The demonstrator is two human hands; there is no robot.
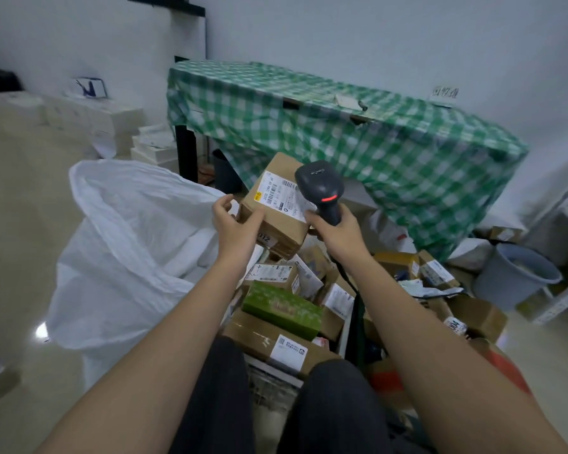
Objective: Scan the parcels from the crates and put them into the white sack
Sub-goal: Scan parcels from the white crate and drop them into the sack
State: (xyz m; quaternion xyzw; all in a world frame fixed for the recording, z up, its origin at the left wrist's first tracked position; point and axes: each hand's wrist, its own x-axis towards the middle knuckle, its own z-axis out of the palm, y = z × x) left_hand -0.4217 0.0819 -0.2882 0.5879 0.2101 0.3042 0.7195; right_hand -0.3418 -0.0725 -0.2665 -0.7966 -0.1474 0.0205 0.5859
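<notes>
Because its mouth gapes at left of frame, the sack (125, 244) sits ready just beside the box (276, 208), which the left hand (235, 224) holds tilted, label up, at centre. Right hand (336, 232) grips the scanner (322, 190), aimed at that label. Crates are buried under parcels (282, 306); label print is unreadable.

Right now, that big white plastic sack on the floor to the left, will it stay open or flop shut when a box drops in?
The big white plastic sack looks thin and crumpled, so it is probably floppy. Its mouth gapes with nothing visibly holding it, so a box may drag the rim inward. It probably slides easily on the glossy floor.
</notes>
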